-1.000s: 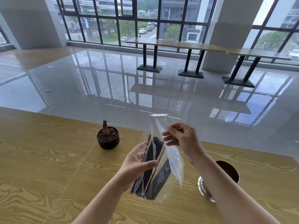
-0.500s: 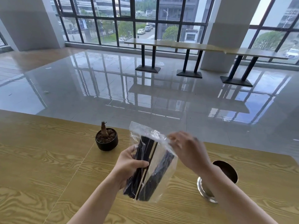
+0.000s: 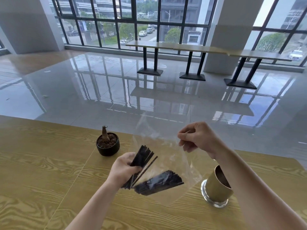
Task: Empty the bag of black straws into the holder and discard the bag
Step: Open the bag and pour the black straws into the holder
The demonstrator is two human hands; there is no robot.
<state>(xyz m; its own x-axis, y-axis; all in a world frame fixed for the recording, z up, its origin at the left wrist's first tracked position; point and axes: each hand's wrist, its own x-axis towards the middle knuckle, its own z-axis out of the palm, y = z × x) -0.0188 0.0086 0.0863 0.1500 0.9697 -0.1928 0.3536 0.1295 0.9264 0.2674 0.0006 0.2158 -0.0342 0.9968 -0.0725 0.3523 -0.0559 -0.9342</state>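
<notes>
We see the black straws (image 3: 146,170) held above the worktop (image 3: 41,163), fanned into two bunches: one slants up out of the left hand (image 3: 123,170), the other (image 3: 159,182) lies nearly level to its right, low inside the clear bag (image 3: 179,165). The left fingers (image 3: 131,157) are curled tight around the upper bunch; whether they grip it through the plastic or directly, we cannot tell. The right hand (image 3: 197,137) is raised, farther and to the right, its fingers pinched closed on the bag's upper edge, so the film stretches down and left from there toward the straws. The bag's low corner hangs close over the wood, just left of the holder (image 3: 216,186). The holder, a gold cup on a clear base, stands on the worktop near the right forearm and appears tilted in this wide view. A small black pot (image 3: 108,145) with a bare stump stands farther left, well apart from the holder.
</notes>
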